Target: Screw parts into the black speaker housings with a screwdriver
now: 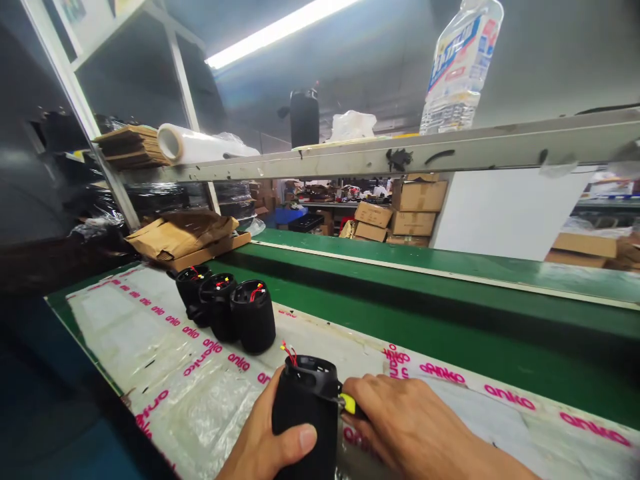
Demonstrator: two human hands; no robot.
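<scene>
My left hand point(273, 433) is wrapped round a black cylindrical speaker housing point(305, 427), with the thumb across its front. Its open top faces up, and thin red wires point(289, 355) with small yellow and white connectors stick out of it. At the housing's upper right side, my right hand point(395, 417) is closed on a yellow-and-black tool point(349, 403). The tool's tip meets the side just under the rim; its exact kind is mostly hidden by my fingers. Three similar black housings point(253, 320) stand in a row farther left, with wires showing in their tops.
A sheet printed with pink "anko" lettering point(190, 370) covers the near bench, beside a green conveyor belt point(400, 293). Brown paper in a cardboard tray point(185, 240) lies at the far left. Overhead, a shelf point(350, 157) carries a plastic bottle point(460, 73) and a white roll point(200, 143).
</scene>
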